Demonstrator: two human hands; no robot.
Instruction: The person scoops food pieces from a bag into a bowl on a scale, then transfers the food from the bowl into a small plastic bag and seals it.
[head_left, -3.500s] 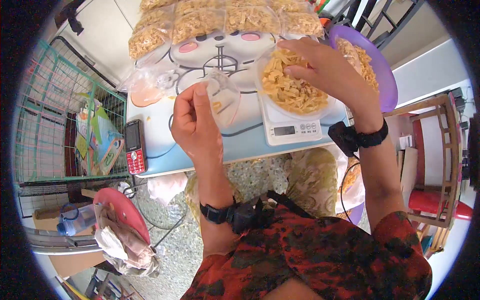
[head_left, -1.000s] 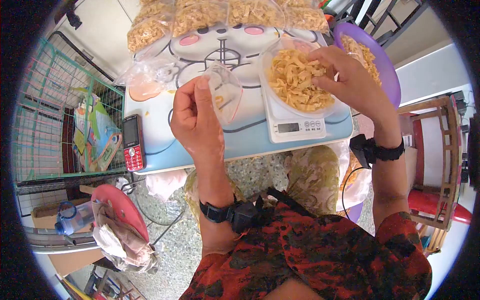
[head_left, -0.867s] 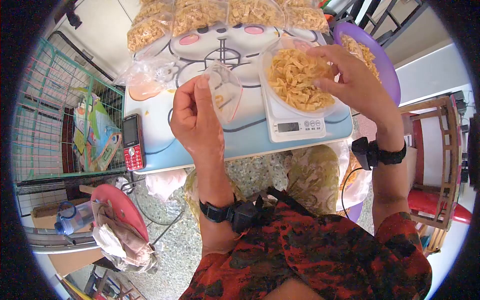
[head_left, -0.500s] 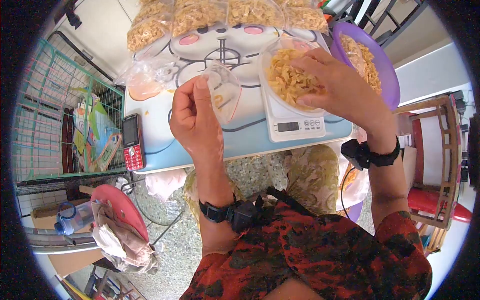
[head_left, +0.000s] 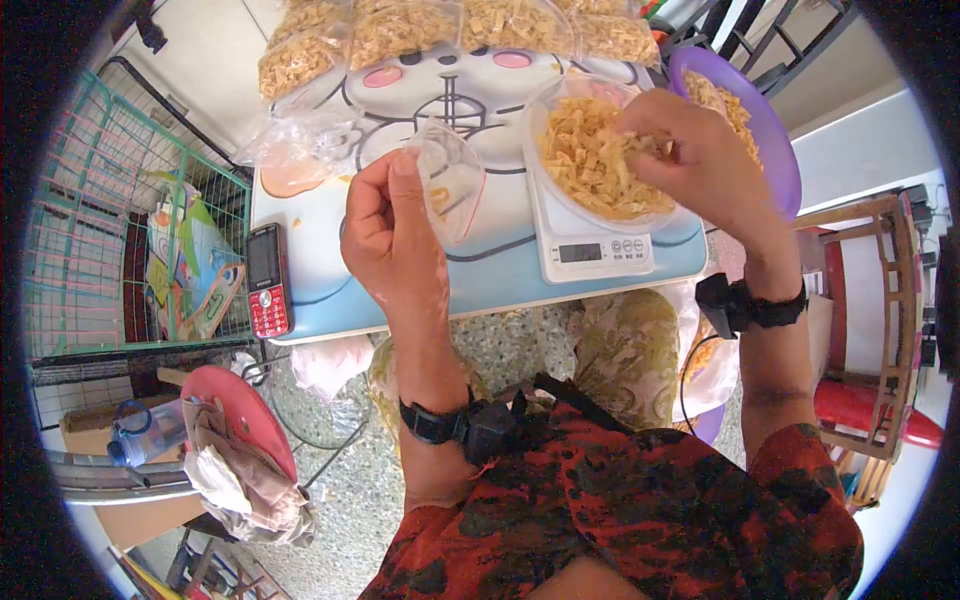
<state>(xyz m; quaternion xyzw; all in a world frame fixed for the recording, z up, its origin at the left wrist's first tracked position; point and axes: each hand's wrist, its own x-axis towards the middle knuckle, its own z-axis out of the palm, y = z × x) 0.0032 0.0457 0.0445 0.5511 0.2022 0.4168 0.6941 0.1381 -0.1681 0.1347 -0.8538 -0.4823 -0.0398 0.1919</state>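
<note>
My left hand (head_left: 393, 225) pinches the edge of a small clear zip bag (head_left: 456, 190) with a red line, above the table. My right hand (head_left: 690, 160) is over the right side of a clear bowl (head_left: 533, 112), its fingers closed on some pale yellow dried strips. More dried strips (head_left: 592, 165) lie in the bowl. Beneath it is a white kitchen scale (head_left: 597, 262) with a small display and buttons.
Filled clear bags (head_left: 405, 35) line the table's back edge. Empty plastic bags (head_left: 300, 140) and a red phone (head_left: 267, 285) are at left. A purple basin (head_left: 783, 160) stands at right. Beyond the left edge is a green wire cage (head_left: 95, 220).
My right hand has lifted a little and moved right from within the strips, its fingers now closed on some. My left hand holds the bag almost as before.
</note>
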